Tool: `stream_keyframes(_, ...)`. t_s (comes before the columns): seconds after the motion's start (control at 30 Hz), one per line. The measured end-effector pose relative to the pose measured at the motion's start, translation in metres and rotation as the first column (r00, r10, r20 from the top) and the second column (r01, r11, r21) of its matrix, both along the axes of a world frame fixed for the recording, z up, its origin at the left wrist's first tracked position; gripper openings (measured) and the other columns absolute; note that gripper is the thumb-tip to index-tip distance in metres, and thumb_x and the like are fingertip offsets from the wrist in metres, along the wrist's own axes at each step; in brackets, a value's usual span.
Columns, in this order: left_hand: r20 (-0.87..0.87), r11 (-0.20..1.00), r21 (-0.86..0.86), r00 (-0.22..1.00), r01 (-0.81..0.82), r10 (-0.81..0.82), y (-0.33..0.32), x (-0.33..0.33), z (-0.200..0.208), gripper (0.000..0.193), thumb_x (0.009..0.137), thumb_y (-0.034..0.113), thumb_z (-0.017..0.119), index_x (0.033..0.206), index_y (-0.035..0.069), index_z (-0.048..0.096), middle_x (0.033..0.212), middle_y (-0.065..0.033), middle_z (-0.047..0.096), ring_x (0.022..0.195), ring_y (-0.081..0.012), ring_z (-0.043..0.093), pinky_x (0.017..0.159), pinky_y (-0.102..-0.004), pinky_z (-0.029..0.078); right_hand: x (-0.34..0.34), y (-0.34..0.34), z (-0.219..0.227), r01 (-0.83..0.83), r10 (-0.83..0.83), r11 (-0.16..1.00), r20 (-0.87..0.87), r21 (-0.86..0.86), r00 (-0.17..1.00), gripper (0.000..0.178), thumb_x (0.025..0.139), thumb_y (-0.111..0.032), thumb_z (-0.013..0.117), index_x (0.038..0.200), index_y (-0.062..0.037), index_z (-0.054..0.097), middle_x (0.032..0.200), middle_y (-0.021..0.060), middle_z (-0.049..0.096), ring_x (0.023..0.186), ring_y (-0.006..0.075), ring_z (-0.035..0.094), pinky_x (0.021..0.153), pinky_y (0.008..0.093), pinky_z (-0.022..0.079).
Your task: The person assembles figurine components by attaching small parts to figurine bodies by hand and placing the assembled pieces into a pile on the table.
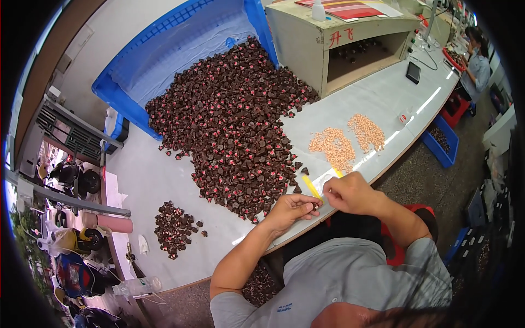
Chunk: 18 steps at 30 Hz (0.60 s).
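Note:
My left hand [290, 212] is near the table's front edge, its thumb and fingers pinched on a small dark brown cone-shaped piece [315, 206]. Close to its right, my right hand [350, 192] is closed with the fingers curled in; what it holds, if anything, is hidden. A yellow strip [311, 187] runs between the two hands, and a second yellow piece [337, 171] shows just beyond the right knuckles. Beyond the left hand spreads a large heap of dark brown cone-shaped pieces [235, 131], many with pink-red spots. Small tan pieces [332, 146] lie in two patches beyond the right hand.
A blue crate [164, 33] lies tipped behind the heap. A smaller brown pile [174, 228] sits at the left. At the back right stands an open-fronted box [301, 49], with a black device [413, 72] beside it. Another person [477, 65] sits farther along the table.

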<state>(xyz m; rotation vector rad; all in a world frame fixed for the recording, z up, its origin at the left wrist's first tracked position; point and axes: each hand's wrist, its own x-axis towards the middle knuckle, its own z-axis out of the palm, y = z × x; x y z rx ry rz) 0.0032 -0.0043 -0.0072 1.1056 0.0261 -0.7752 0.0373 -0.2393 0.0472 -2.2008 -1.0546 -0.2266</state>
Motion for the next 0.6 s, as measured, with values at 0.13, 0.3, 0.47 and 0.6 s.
stream_keyframes(0.13, -0.011, 1.000, -0.006, 1.000, -0.019, 0.019, 0.000, -0.001, -0.004, 0.026, 0.094, 0.009, 0.065, 0.118, -0.001, 0.065, 0.112, -0.0120, 0.069, 0.094, -0.0177, 0.069, 0.076, -0.0227, 0.055, -0.011, 0.009, -0.011, -0.029, 0.031, 0.997, -0.030, 0.073, 0.999, 0.014, 0.077, -0.005, 0.072, 0.084, -0.0073, 0.060, 0.056, 0.0060, 0.059, 0.048, 0.0226, 0.061, 0.045, 0.0338, 0.046)
stream_keyframes(0.3, -0.020, 0.999, -0.005, 0.999, -0.034, 0.034, -0.001, -0.002, -0.004, 0.027, 0.094, 0.010, 0.066, 0.118, -0.002, 0.065, 0.109, -0.0123, 0.070, 0.094, -0.0178, 0.069, 0.076, -0.0232, 0.056, -0.013, 0.014, -0.021, -0.032, 0.031, 0.996, 0.015, 0.078, 0.999, 0.013, 0.078, -0.009, 0.072, 0.083, -0.0073, 0.060, 0.055, 0.0069, 0.059, 0.049, 0.0265, 0.061, 0.045, 0.0371, 0.047)
stream_keyframes(0.47, -0.015, 1.000, -0.004, 1.000, -0.021, 0.021, 0.000, -0.001, -0.006, 0.027, 0.093, 0.010, 0.067, 0.117, -0.002, 0.066, 0.108, -0.0120, 0.070, 0.093, -0.0179, 0.069, 0.076, -0.0235, 0.056, -0.014, 0.016, -0.020, -0.059, 0.057, 0.996, 0.034, 0.074, 0.998, 0.012, 0.080, -0.010, 0.071, 0.083, -0.0064, 0.060, 0.058, 0.0086, 0.060, 0.050, 0.0273, 0.062, 0.048, 0.0370, 0.048)
stream_keyframes(0.6, -0.005, 1.000, -0.002, 1.000, -0.029, 0.029, -0.001, -0.002, 0.002, 0.025, 0.093, 0.010, 0.067, 0.114, -0.003, 0.067, 0.107, -0.0124, 0.071, 0.092, -0.0190, 0.069, 0.076, -0.0241, 0.056, -0.013, 0.014, -0.001, 0.076, -0.010, 0.991, -0.493, 0.114, 0.870, 0.015, 0.084, -0.011, 0.070, 0.090, -0.0053, 0.057, 0.059, 0.0092, 0.061, 0.055, 0.0295, 0.063, 0.051, 0.0369, 0.048)
